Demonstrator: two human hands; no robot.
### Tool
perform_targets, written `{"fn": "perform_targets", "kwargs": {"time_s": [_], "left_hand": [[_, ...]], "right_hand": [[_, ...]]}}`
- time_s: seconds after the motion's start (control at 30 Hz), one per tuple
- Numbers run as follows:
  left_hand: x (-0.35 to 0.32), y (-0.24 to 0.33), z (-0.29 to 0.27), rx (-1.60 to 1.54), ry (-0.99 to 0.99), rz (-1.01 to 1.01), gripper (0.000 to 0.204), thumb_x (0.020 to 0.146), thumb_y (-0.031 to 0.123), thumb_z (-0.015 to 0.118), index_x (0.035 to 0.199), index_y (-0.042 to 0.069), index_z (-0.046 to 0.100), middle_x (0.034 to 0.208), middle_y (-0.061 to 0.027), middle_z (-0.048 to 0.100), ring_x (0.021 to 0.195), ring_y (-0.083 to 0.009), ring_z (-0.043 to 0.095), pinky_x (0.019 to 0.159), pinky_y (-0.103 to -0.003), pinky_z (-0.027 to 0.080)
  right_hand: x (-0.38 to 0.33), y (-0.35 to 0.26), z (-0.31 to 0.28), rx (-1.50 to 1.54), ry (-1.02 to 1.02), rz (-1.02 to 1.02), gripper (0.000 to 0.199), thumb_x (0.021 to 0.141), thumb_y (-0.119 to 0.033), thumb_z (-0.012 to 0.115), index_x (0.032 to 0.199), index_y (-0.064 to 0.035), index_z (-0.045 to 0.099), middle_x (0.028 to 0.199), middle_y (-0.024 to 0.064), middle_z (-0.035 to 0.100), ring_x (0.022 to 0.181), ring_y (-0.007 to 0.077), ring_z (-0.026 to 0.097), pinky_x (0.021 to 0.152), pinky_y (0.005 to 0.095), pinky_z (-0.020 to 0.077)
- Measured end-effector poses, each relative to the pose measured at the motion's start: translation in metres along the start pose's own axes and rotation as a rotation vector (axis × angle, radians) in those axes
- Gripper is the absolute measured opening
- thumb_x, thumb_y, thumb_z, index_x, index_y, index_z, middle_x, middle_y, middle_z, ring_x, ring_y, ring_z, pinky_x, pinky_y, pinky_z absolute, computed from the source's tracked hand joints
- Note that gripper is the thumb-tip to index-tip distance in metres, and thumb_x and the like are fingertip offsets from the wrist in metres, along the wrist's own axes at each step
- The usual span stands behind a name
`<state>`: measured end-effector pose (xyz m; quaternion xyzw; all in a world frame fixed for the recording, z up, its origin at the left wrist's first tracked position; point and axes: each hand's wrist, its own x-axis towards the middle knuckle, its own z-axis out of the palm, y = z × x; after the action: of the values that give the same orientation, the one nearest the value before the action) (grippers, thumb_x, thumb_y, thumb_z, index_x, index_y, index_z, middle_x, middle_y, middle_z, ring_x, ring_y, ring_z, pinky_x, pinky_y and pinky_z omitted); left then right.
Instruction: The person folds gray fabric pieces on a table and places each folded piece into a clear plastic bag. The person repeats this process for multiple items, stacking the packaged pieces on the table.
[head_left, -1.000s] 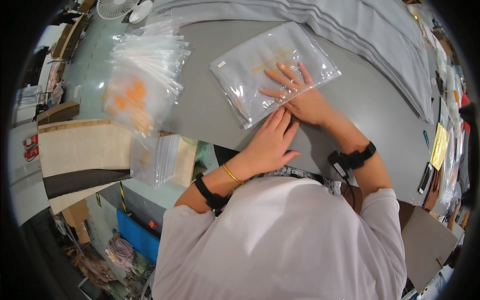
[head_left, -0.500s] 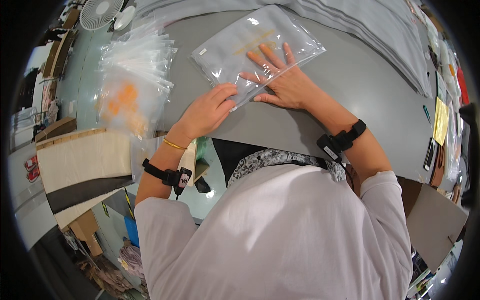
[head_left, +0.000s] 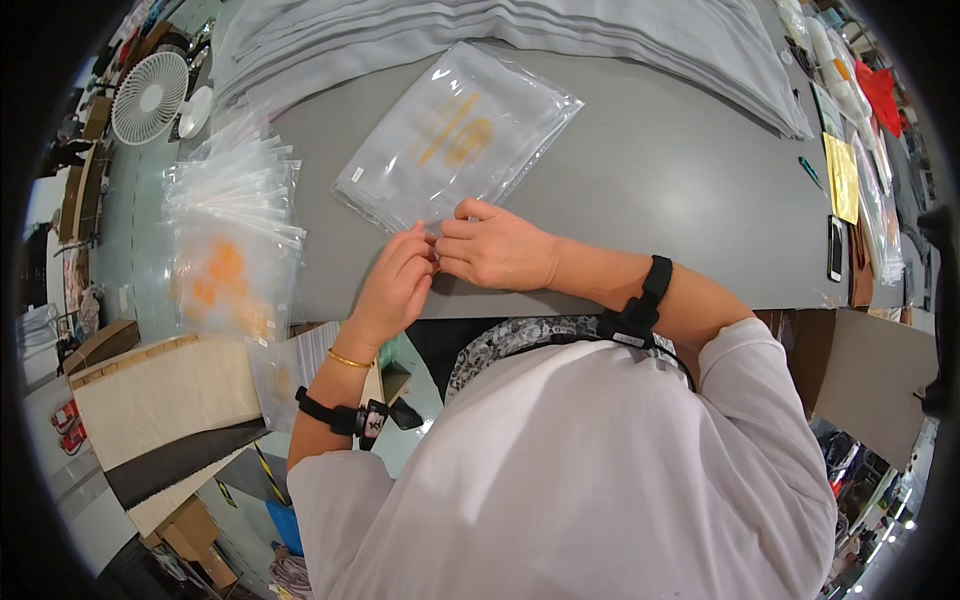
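Observation:
A clear plastic zip bag (head_left: pixel 470 130) with orange printing lies tilted on the grey table, a folded grey cloth inside it. Its near edge runs under my fingers. My left hand (head_left: pixel 397 275) pinches that edge near the corner, fingers bent together. Right beside it, my right hand (head_left: pixel 495 247) is curled over the same edge, its thumb and fingertips meeting the left fingertips. The exact grip point is partly hidden by the fingers.
Several empty clear bags (head_left: pixel 235 240) are fanned in a pile at the left. Folded grey cloths (head_left: pixel 500 25) lie along the table's far side. At the right are a phone (head_left: pixel 834 247), a green pen (head_left: pixel 809 171) and yellow paper (head_left: pixel 841 178). A white fan (head_left: pixel 150 97) stands far left.
The bag has turned and come nearer on the table. My right hand has left its flat spread on the bag and closed at the edge beside my left hand.

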<state>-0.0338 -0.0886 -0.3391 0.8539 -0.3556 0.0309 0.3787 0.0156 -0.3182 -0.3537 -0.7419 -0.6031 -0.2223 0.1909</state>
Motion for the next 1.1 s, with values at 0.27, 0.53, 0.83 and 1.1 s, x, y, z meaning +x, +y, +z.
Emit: {"fn": "perform_targets", "kwargs": {"time_s": [0.27,0.53,0.83,1.1], "left_hand": [[-0.037,0.008,-0.006,0.058,-0.037,0.03,0.018,0.079,-0.01,0.07,0.089,-0.002,0.058,0.107,-0.0155,0.062,0.119,-0.0388,0.061,0.114,-0.056,0.047],[0.033,0.012,-0.01,0.396,-0.08,-0.17,0.068,0.087,0.04,0.076,0.145,0.009,0.057,0.159,-0.0146,0.045,0.151,-0.0404,0.035,0.125,-0.064,0.019],[0.044,-0.024,0.021,0.552,0.012,-0.252,0.077,0.09,0.065,0.066,0.153,0.024,0.053,0.168,-0.0051,0.036,0.157,-0.037,0.023,0.117,-0.08,0.006],[0.008,-0.024,0.012,0.375,0.332,-0.202,0.051,0.091,0.043,0.075,0.134,0.017,0.066,0.14,-0.0108,0.061,0.134,-0.0324,0.052,0.113,-0.058,0.036]], "right_hand": [[-0.086,0.11,-0.105,-0.381,-0.235,0.029,0.009,0.079,-0.013,0.068,0.086,-0.0107,0.062,0.097,0.0029,0.062,0.099,0.021,0.062,0.097,0.0381,0.048],[-0.029,0.108,-0.061,-0.089,-0.269,0.323,0.073,0.092,-0.059,0.064,0.148,-0.0124,0.055,0.151,0.0091,0.052,0.141,0.0311,0.046,0.119,0.0505,0.0333],[-0.016,0.119,-0.011,-0.077,-0.374,0.351,0.076,0.096,-0.067,0.054,0.16,-0.0286,0.043,0.172,0.0046,0.028,0.16,0.0331,0.018,0.125,0.0643,0.0102],[-0.002,0.143,-0.023,-0.022,-0.529,0.368,0.077,0.094,-0.061,0.06,0.161,-0.0256,0.043,0.173,0.0062,0.025,0.161,0.0324,0.017,0.126,0.0603,0.0121]]}}
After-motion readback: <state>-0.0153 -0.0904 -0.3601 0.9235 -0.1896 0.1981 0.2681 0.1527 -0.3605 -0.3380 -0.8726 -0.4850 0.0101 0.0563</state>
